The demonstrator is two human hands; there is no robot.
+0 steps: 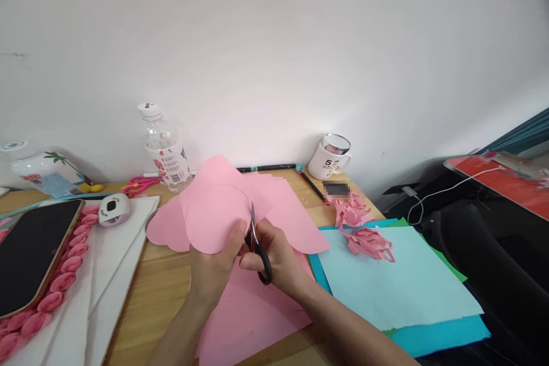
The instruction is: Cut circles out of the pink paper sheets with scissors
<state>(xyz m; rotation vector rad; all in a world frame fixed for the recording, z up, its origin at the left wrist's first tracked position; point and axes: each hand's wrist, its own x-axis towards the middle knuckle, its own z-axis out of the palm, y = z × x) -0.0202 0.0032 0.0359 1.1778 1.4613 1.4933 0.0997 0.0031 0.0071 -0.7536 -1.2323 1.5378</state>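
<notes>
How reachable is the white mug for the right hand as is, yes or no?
Probably not immediately: the right hand is occupied with the black-handled scissors. Otherwise the way looks free; only low things, like the pink paper, show between it and the white mug.

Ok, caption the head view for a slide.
Left hand holds rounded pink paper, right hand works black-handled scissors at its edge.
</notes>
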